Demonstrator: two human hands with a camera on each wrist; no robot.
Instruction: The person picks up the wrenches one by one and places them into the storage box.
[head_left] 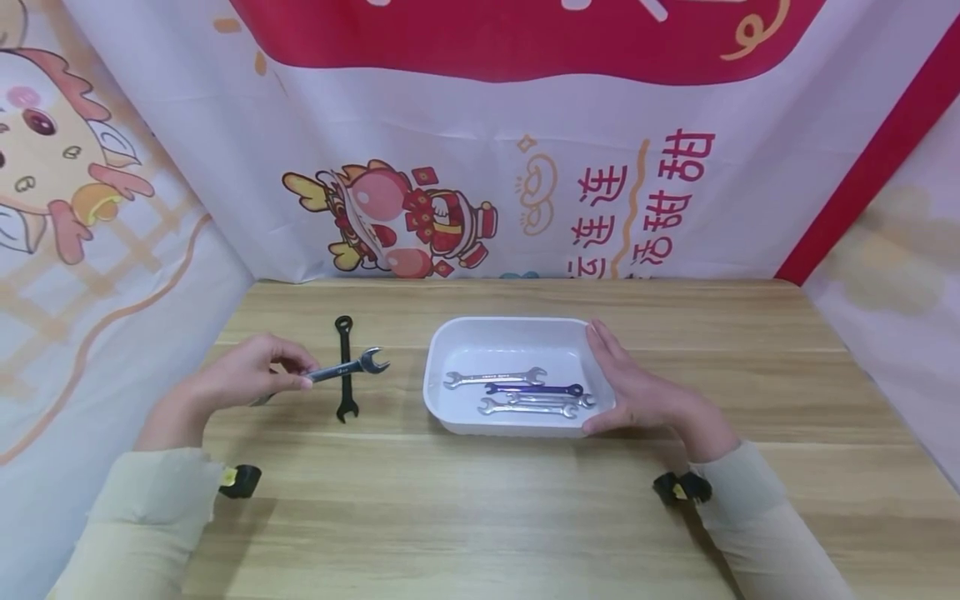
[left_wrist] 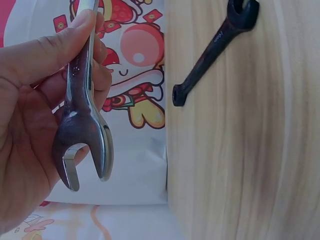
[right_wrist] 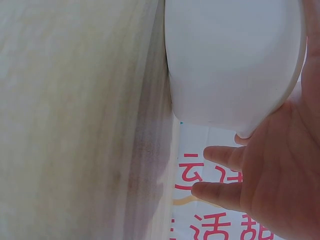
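So the left hand (head_left: pixel 240 379) is pinching a silver open-end wrench (head_left: pixel 352 367) by the handle, fingers and thumb curled round the shaft; the open jaw end sticks out to the right, held up off the wooden table (head_left: pixel 480 500). In the left wrist view you get a close look at that same silver wrench (left_wrist: pixel 82 135); the forked end points down and the fingertips (left_wrist: pixel 82 22) clamp the shank higher up.

Right under it there's a black wrench (head_left: pixel 345 367) lying flat on the table, ring end toward the back wall; the silver one crosses over it in the head view, can't tell if they actually touch. The wrist view shows the black wrench (left_wrist: pixel 215 50) lying on the wood by itself.

The white tray (head_left: pixel 450 350) sits mid-table, to the right of both; inside it are three silver wrenches (head_left: pixel 495 379) plus a blue-purple one (head_left: pixel 534 389), all lying roughly side by side lengthwise near the front half.

The right hand (head_left: pixel 637 387) rests flat against the tray's right wall, fingers straight and together, thumb at the front corner; not gripping anything. From the right wrist view the tray (right_wrist: pixel 235 65) shows its outer side, with the fingers (right_wrist: pixel 220 155) relaxed just beside it.
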